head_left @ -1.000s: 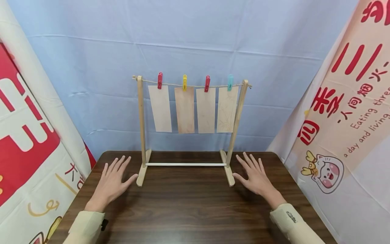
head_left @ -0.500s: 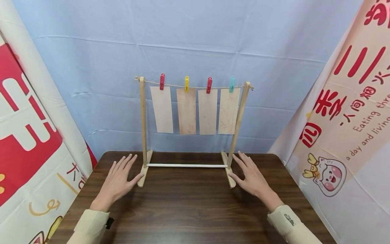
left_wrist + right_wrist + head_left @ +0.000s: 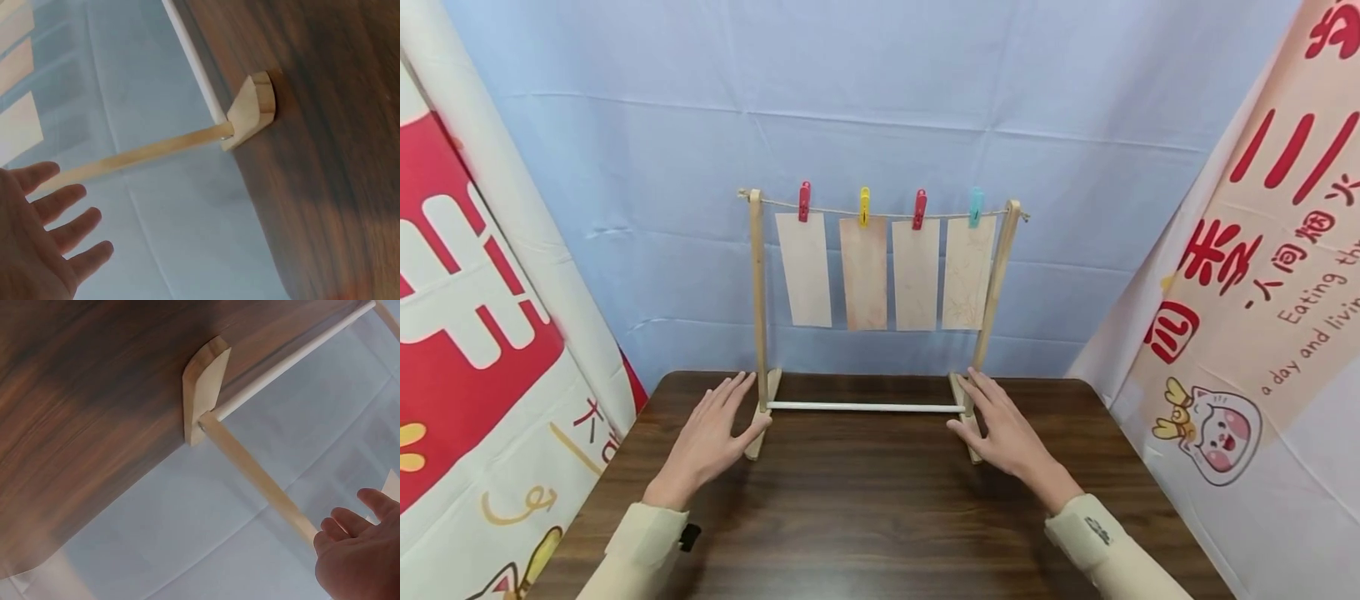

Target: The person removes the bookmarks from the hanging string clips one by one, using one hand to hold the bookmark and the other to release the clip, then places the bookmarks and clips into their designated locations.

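A wooden stand [image 3: 759, 300] with two posts and a white crossbar [image 3: 865, 407] stands on the dark wooden table. Along its string hang several paper strips [image 3: 863, 279], each under a small clothespin [image 3: 864, 207] in red, yellow or blue. My left hand [image 3: 706, 437], fingers spread, is beside the left foot of the stand; in the left wrist view the post [image 3: 144, 153] passes behind the fingertips. On the other side my right hand [image 3: 1009, 437] overlaps the right foot, its fingers extended by the post [image 3: 256, 475]. Whether either hand touches the wood I cannot tell.
A light blue cloth [image 3: 880, 100] hangs behind the table [image 3: 865, 517]. Printed banners flank it, a red and white one [image 3: 475, 317] at left and a pale one with red characters [image 3: 1240, 275] at right.
Both hands have moved inward, towards the stand's posts, the left to the right and the right to the left. The papers and clothespins hang as before; the view has shifted slightly.
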Demonstrator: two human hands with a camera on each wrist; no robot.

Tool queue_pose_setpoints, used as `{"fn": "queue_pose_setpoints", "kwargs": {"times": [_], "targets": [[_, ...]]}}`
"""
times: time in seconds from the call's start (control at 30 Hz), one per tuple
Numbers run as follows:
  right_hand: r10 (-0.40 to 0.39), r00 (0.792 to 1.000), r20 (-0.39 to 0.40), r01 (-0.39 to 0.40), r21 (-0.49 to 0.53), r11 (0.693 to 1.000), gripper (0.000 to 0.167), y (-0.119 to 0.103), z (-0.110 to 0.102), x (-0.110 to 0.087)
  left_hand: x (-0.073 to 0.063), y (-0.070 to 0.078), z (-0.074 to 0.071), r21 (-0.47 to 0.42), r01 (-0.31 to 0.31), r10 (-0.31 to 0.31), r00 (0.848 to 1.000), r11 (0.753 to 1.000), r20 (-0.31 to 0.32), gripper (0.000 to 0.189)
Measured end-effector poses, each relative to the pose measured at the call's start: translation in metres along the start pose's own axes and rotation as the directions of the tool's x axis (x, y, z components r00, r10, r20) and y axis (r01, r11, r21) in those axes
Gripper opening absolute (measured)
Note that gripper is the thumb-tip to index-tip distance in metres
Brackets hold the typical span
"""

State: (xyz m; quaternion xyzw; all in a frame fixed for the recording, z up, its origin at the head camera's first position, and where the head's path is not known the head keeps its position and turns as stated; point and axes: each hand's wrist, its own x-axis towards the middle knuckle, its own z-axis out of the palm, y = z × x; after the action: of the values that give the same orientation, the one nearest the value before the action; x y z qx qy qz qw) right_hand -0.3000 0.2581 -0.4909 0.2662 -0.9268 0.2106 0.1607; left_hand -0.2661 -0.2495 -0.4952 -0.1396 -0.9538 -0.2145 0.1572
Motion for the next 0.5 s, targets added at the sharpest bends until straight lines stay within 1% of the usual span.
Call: {"fn": "queue_pose_setpoints", "kwargs": {"times": [0.17, 0.3, 0.5], "targets": [[-0.008, 1.0, 0.006, 0.008, -0.01, 1.0, 0.081, -0.003, 0.006, 0.008, 0.002, 0.003, 0.001, -0.029, 0.005, -0.005, 1.0, 1.0, -0.013, 0.086], [-0.018, 1.0, 0.003, 0.018, 0.016, 1.0, 0.081, -0.008, 0.009, 0.013, 0.003, 0.005, 0.0, -0.068, 0.009, -0.012, 0.999, 0.998, -0.034, 0.084], [-0.023, 1.0, 0.001, 0.023, 0.038, 0.999, 0.081, -0.017, 0.013, 0.019, 0.005, 0.011, 0.001, -0.133, 0.038, -0.041, 0.999, 0.99, -0.024, 0.083]]}}
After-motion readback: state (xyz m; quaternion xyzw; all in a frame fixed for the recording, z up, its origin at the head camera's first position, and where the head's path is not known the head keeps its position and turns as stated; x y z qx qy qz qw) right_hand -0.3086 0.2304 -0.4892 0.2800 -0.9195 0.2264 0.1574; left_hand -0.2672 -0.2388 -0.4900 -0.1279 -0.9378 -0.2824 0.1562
